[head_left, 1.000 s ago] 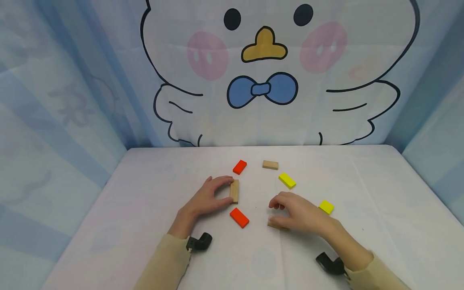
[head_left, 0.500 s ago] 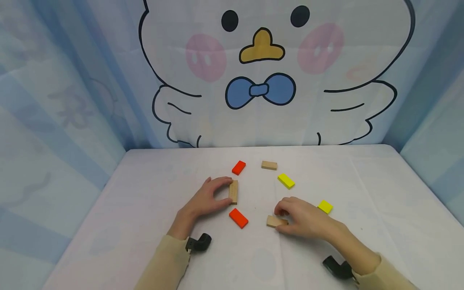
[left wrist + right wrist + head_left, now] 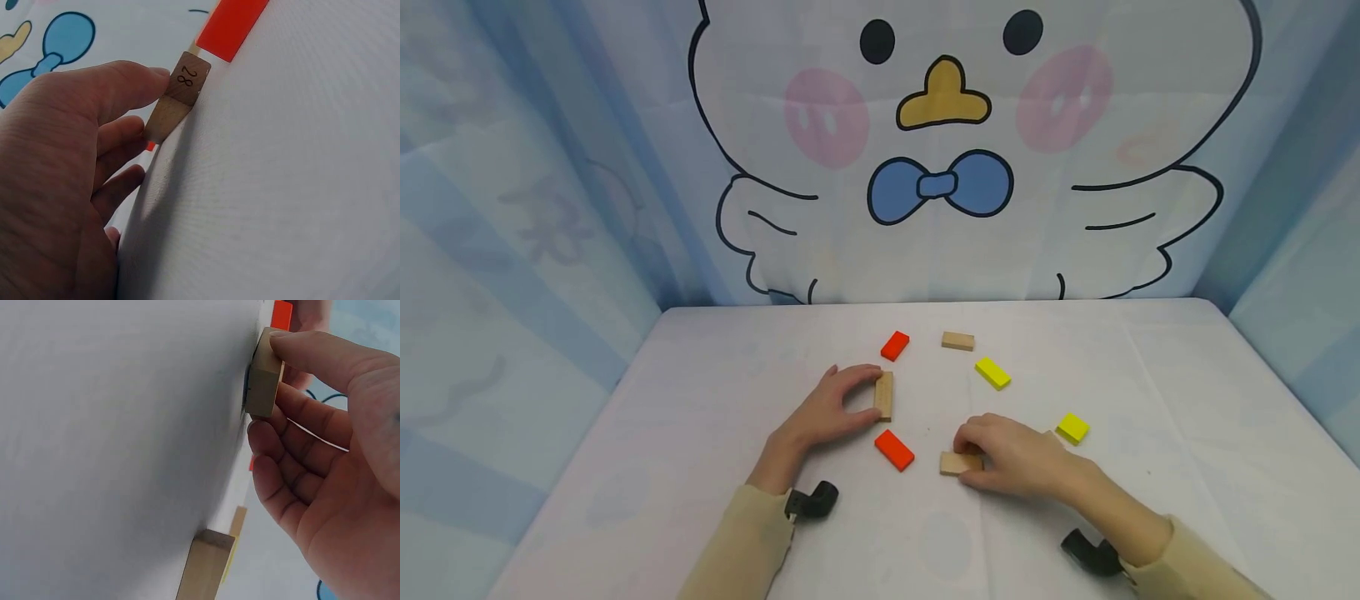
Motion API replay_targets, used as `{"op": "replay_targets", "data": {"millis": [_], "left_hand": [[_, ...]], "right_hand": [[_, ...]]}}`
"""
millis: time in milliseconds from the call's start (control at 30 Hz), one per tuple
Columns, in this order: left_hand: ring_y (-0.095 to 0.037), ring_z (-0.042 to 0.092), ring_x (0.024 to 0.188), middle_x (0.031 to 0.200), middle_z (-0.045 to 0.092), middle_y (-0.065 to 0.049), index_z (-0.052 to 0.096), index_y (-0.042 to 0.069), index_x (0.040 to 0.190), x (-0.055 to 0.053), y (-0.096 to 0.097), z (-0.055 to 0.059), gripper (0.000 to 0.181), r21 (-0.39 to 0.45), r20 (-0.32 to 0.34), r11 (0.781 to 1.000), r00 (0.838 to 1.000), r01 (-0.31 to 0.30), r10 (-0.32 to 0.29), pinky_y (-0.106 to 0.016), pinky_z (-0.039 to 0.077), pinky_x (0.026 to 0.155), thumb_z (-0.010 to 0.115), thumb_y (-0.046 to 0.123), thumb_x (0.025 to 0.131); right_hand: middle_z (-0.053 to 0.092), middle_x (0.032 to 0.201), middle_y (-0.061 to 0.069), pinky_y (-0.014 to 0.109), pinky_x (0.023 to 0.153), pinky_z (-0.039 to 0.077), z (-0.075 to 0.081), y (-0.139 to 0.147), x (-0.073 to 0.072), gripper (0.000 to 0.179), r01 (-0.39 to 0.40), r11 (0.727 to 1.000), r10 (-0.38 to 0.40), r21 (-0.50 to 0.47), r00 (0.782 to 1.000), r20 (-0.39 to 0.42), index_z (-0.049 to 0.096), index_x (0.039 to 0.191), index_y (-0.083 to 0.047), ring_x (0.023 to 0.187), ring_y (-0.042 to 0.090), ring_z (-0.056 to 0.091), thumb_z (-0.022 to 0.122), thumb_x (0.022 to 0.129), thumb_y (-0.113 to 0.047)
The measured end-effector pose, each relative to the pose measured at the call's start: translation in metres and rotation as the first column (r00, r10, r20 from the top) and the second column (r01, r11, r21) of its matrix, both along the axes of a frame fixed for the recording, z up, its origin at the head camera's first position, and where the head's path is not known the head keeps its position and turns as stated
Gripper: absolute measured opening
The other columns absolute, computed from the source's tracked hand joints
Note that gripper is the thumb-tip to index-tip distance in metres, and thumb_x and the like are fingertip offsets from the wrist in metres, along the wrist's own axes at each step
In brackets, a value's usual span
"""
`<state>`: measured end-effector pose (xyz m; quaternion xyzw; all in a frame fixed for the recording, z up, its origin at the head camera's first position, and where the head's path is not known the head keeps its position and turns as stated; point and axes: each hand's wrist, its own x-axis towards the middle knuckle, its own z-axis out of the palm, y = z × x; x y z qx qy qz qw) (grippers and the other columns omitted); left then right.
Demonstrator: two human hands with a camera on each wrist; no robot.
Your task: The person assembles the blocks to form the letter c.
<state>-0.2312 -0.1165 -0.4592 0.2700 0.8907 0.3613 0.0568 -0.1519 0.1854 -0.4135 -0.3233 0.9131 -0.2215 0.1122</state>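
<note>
In the head view my left hand (image 3: pixel 827 408) holds a plain wooden block (image 3: pixel 883 396) flat on the table, thumb at its near end and fingers at its far end. The left wrist view shows the number 28 on this block's end (image 3: pixel 187 78). My right hand (image 3: pixel 1018 454) pinches another wooden block (image 3: pixel 957 463) between thumb and fingers, low at the tabletop. A red block (image 3: pixel 895 450) lies between the two hands, touching neither. Beyond the left hand sits a second red block (image 3: pixel 895 346).
A wooden block (image 3: pixel 958 341) and a yellow block (image 3: pixel 992 373) lie farther back. Another yellow block (image 3: pixel 1072 428) is right of my right hand, near a mostly hidden wooden block (image 3: pixel 206 565). A white cloth (image 3: pixel 700 367) covers the table; a printed curtain hangs behind.
My right hand has come down around its wooden block and pinched it. That block has shifted slightly left. My left hand stays on its block.
</note>
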Motion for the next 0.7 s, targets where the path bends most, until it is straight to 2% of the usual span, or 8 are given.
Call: {"op": "replay_targets", "data": {"millis": [700], "left_hand": [[-0.022,0.043,0.14,0.148,0.052,-0.005,0.055,0.012,0.144,0.0,0.001,-0.002,0.058,-0.014,0.0,1.0,1.0,-0.015,0.015,-0.049,0.007,0.122,0.073,0.028,0.091]], "right_hand": [[0.055,0.092,-0.015,0.026,0.077,0.051,0.0,-0.02,0.002,0.025,-0.049,0.999,0.048,0.011,0.997,0.064,0.068,0.106,-0.017,0.083,0.006,0.05,0.08,0.088,-0.028]]}}
